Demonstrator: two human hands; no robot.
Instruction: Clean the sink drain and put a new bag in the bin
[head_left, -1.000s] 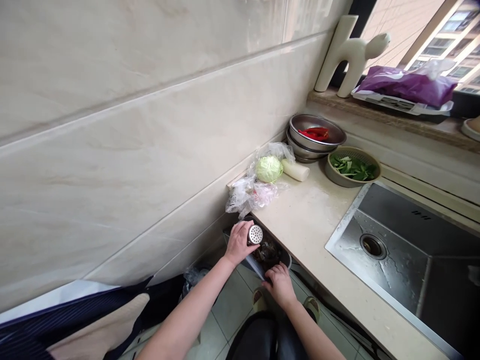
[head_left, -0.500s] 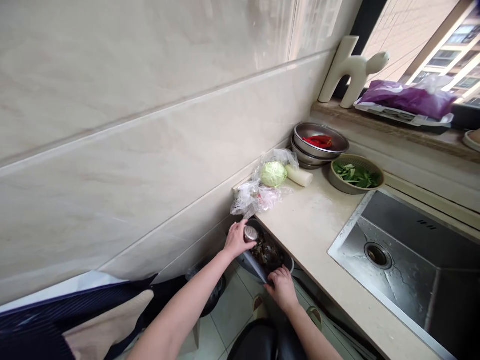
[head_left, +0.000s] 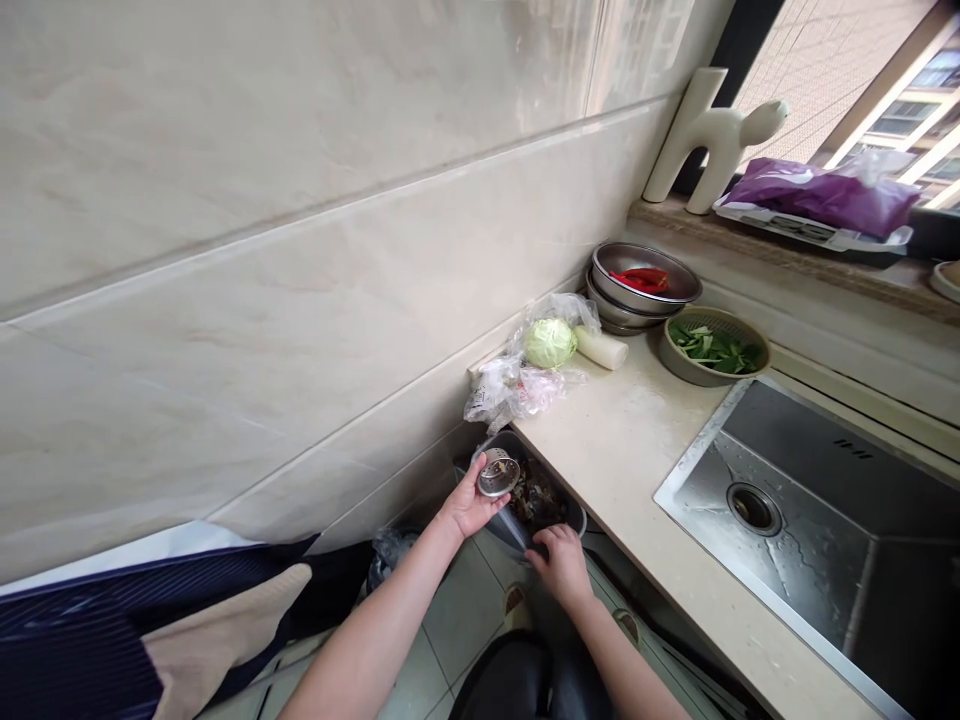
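Note:
My left hand (head_left: 466,508) holds a small metal sink strainer (head_left: 499,474) above the bin's left side, its open top tilted up towards me. A few bits of waste show inside it. Below the counter edge stands a grey trash bin (head_left: 580,520) with dark food scraps (head_left: 536,495) in it. My right hand (head_left: 564,565) is closed on the near rim of the bin; its fingertips are partly hidden.
On the counter (head_left: 600,430) lie a cabbage (head_left: 550,343), a white radish piece (head_left: 602,348) and plastic bags (head_left: 491,390). Behind are metal bowls (head_left: 611,265) with red peppers and a basket (head_left: 697,378) of greens. The sink (head_left: 795,560) is right.
My left hand has turned over, so the strainer, tipped towards the bin before, now faces up with its inside showing. My right hand stays at the bin rim.

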